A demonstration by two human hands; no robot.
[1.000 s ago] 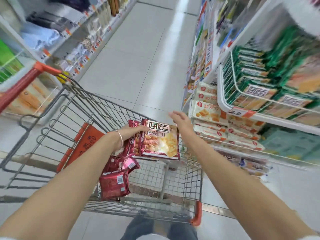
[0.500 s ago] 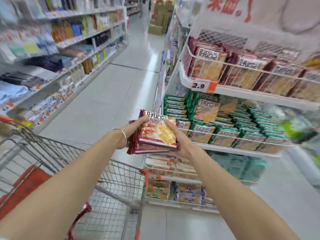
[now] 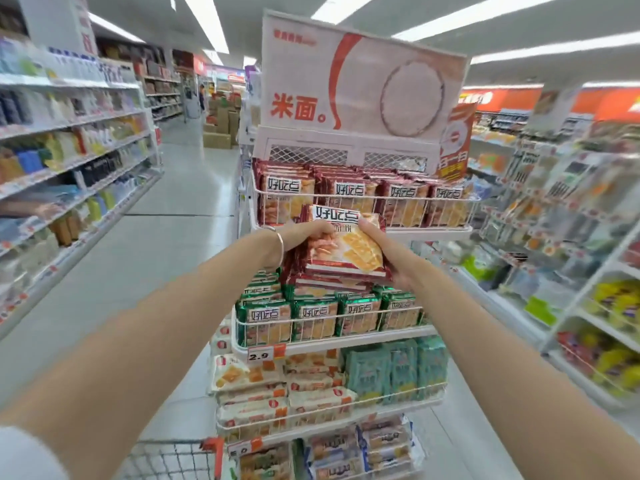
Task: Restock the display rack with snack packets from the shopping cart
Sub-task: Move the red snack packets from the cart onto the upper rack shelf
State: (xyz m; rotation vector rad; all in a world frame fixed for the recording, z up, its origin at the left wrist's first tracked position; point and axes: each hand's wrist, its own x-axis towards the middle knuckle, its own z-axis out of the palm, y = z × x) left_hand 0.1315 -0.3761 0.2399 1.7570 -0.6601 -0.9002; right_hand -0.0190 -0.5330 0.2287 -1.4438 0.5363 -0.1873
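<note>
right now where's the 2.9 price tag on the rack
In the head view, the 2.9 price tag hangs on the front left edge of the shelf holding the green snack packets, just above the white packets.

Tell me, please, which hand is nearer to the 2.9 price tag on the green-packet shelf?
Left. The left hand grips the red packets up and slightly right of the price tag; the right hand holds their far side, further right.
</note>
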